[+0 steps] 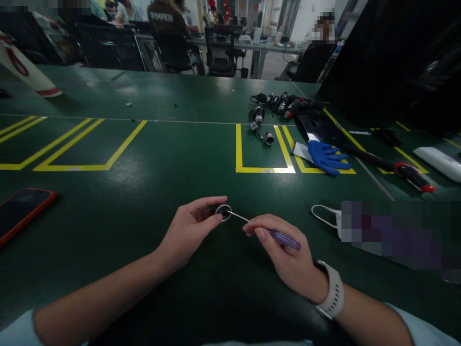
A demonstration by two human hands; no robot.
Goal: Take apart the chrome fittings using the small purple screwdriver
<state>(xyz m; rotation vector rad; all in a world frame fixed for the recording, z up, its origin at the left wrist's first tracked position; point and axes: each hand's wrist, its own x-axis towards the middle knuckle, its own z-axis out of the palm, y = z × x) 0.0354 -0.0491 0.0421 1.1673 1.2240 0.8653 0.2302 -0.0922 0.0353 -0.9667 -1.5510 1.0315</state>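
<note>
Thumb and fingers of my left hand are closed round a small round metal part, whose ringed rim faces up and to the right. Inside the ring it looks dark, and its details are too small to make out. My right hand grips a screwdriver with a translucent purple handle. The thin shaft points left, and its tip reaches the ring's opening. Both hands are above the green table, near the middle.
Small metal parts and dark cabled pieces lie beyond my hands. Right of these are a blue glove and a black-and-red tool. A phone lies left. Yellow tape marks the table. People sit in the background.
</note>
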